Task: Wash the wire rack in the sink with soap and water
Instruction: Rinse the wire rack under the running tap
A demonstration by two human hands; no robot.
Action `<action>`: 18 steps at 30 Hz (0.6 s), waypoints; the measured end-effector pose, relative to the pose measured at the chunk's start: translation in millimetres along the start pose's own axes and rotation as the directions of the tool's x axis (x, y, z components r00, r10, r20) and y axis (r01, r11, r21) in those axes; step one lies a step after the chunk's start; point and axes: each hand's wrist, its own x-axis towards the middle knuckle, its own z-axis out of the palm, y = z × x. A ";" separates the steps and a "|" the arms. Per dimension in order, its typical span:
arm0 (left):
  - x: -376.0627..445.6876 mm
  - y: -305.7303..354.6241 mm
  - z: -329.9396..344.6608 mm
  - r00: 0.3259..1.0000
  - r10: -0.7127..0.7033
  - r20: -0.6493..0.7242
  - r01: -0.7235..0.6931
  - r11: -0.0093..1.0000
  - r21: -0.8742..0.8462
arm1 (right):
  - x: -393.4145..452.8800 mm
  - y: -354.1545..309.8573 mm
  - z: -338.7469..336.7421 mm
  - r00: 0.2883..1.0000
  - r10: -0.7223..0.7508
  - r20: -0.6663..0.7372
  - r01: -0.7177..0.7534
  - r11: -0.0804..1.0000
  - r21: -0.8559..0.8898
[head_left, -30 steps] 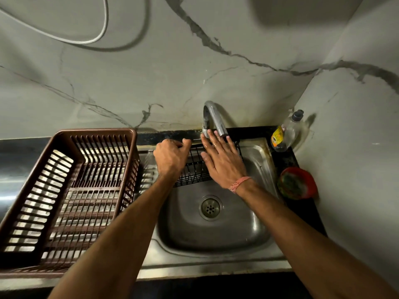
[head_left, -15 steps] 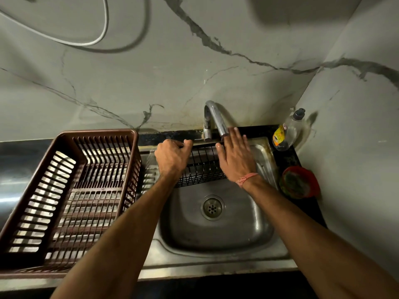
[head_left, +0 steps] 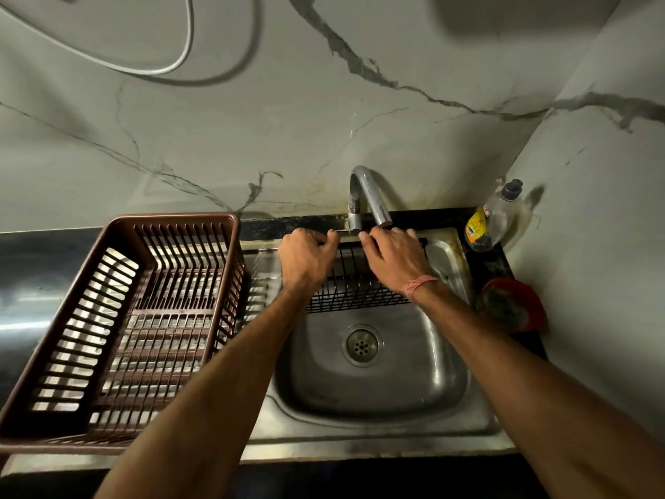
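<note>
Holding a black wire rack (head_left: 354,282) against the back of the sink (head_left: 363,390), both hands up at its top edge.

Nearest the viewer, the sink's steel basin lies bare with its drain (head_left: 361,344) in the middle; left of the sink a brown plastic basket (head_left: 118,318) sits on the table (head_left: 32,268). Beyond the drain the wire rack stands tilted in the sink's far end, just under the tap (head_left: 367,196). The left hand (head_left: 306,259) grips the rack's top left edge with its fingers curled tight round the wire; the right hand (head_left: 396,257), a pink band (head_left: 419,284) on its wrist, rests over the top right edge, fingers bent down on the wire. Right of the sink sits a red bowl (head_left: 511,304), and farther back, by the wall, a soap bottle (head_left: 494,219).
</note>
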 end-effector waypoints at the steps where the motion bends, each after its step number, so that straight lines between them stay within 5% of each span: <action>1: 0.2 -0.9 -0.1 0.999 -0.002 0.044 0.003 0.999 -0.037 | 2.3 2.0 -1.8 1.000 0.009 0.011 -0.008 1.000 -0.007; 4: -1.4 -6.8 -6.1 0.979 -0.048 0.197 0.099 0.960 -0.262 | 6.5 17.1 -4.0 0.998 0.055 0.039 -0.057 0.997 0.055; 7: -1.7 -11.5 -12.8 0.938 -0.160 0.307 0.273 0.887 -0.372 | 2.3 28.2 -7.2 0.983 0.156 0.097 -0.178 0.937 0.300; 12: -3.6 1.2 -1.0 0.912 -0.322 0.256 0.399 0.843 -0.361 | -14.2 15.6 -1.8 0.924 0.235 0.302 -0.361 0.799 0.481; 18: -2.7 28.6 29.6 0.950 -0.290 0.117 0.300 0.951 -0.073 | -4.2 -45.6 -4.1 0.951 0.186 0.247 -0.307 0.662 0.684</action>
